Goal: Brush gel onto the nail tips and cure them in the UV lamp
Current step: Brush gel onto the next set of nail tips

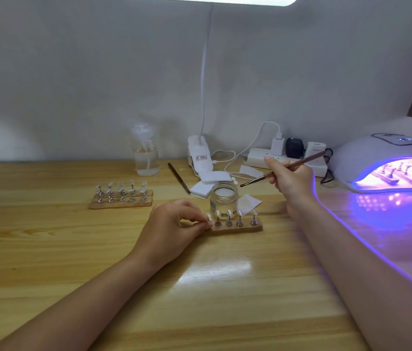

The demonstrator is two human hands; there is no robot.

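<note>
On the desk, head view: left hand (pixel 174 219) pinches the end nail tip (pixel 209 217) on the front holder strip (pixel 235 227), 5 tips total. Right hand (pixel 291 179) grips the brush (pixel 282 169) above the gel jar (pixel 223 198). UV lamp (pixel 387 160) lit at right, strips inside. Tips look light, thin, slick: steady by the stand, not the surface.
</note>
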